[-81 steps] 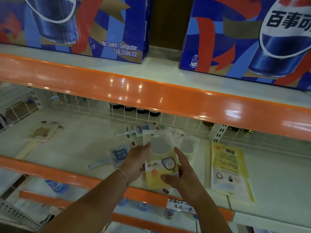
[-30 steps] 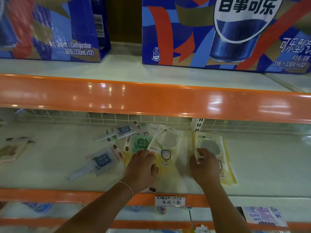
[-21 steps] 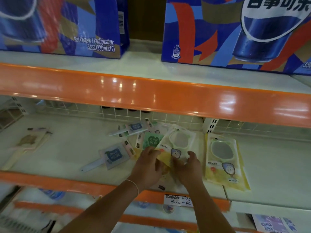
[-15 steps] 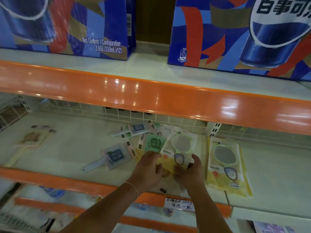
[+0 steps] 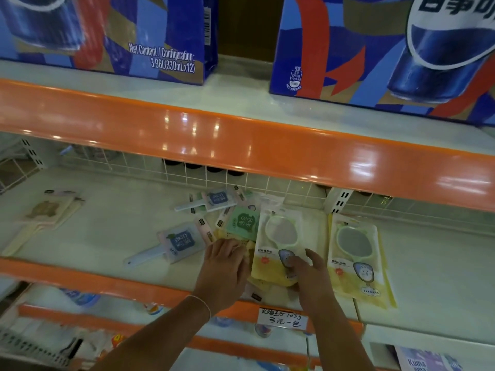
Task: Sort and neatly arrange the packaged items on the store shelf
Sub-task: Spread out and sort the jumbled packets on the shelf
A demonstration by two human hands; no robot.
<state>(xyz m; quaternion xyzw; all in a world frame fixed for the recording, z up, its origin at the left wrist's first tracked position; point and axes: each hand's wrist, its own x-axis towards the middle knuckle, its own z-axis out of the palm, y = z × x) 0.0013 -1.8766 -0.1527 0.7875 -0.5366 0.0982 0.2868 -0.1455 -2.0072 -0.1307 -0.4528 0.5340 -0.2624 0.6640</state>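
I see both forearms reaching in from six o'clock onto the middle shelf (image 5: 112,223). My left hand (image 5: 225,269) lies palm down with its fingers pressed together and bent onto the loose heap of packets; whether they pinch anything I cannot tell. My right hand (image 5: 310,271) lies on the lower part of a yellow mirror packet (image 5: 278,245), fingers spread, thumb out toward one o'clock. That packet tops the heap at the shelf's front edge. At its three o'clock, just beside it, a second yellow mirror packet (image 5: 356,261) lies flat on its own. At eleven o'clock a green packet (image 5: 242,222) peeks from the heap; at nine o'clock lies a blue-handled packet (image 5: 176,243), another blue packet (image 5: 214,200) sits toward the back grid. A beige packet (image 5: 45,212) lies well apart at far left. A handwritten price tag (image 5: 282,318) hangs on the orange rail below my right wrist. Two Pepsi cartons (image 5: 134,36) stand on the shelf above.
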